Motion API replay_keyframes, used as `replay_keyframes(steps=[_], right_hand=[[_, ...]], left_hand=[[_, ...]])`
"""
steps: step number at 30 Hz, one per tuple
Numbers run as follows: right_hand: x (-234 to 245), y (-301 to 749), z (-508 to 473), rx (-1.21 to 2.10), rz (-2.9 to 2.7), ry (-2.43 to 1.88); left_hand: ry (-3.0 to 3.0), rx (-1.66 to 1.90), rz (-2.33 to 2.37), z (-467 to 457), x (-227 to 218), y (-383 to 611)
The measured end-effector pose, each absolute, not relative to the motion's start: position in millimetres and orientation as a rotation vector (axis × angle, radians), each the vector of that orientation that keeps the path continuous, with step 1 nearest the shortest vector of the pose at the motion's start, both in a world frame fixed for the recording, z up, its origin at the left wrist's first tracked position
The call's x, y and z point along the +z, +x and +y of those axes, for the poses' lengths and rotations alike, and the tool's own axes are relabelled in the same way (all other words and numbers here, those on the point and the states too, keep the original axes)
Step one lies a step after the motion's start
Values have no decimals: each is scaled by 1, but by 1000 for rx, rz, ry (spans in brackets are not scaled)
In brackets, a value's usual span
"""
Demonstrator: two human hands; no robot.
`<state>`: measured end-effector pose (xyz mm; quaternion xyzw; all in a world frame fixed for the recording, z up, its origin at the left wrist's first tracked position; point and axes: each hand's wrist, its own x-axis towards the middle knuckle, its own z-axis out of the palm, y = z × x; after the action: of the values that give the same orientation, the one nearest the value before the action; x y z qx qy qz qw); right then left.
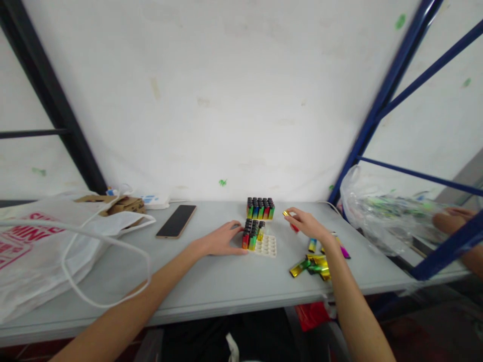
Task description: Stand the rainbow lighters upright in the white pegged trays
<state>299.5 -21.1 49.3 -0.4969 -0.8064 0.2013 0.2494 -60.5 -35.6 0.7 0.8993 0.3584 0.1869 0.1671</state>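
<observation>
Partly filled with upright lighters [253, 232], a white plastic tray [268, 246] has bare pockets on its right side. My left hand [225, 239] braces the tray's left end, thumb at the near corner and fingers farther back. Between the fingers of my right hand [305, 223] is a lighter [286, 213] with a shiny gold end, held above the table to the right of the tray. Behind the tray stands a full block of black-topped lighters [260, 208]. Loose shiny lighters [317, 264] lie in a pile below my right wrist.
A phone [176, 221] lies on the grey table [211, 286] to the left. White plastic bags [86, 241], a cardboard box [128, 205] and a white cable [109, 305] fill the left end. At right are a blue post [433, 261], a clear bag [377, 211] and another person's hand [449, 221].
</observation>
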Motion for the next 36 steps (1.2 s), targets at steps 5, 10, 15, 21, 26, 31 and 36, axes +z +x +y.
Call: replay_keyframes(steps=[5, 10, 15, 21, 26, 31, 36], right_hand=[[48, 277, -21, 457, -2106, -1253], [44, 261, -24, 663, -2010, -1151], [46, 244, -24, 651, -1877, -1135], [48, 232, -31, 862, -1825, -996], [44, 215, -37, 1179, -1679, -862], [32, 197, -37, 1034, -1698, -983], [19, 197, -35, 742, -1733, -1079]], left_hand=[[2556, 506, 1037, -36, 2, -61], [2562, 489, 1039, -37, 3, -60], [2556, 524, 1040, -36, 0, -60], [2556, 532, 1031, -35, -2, -61], [2557, 545, 1022, -34, -3, -61], [2571, 554, 1002, -34, -4, -62], [2552, 540, 1026, -34, -3, -61]])
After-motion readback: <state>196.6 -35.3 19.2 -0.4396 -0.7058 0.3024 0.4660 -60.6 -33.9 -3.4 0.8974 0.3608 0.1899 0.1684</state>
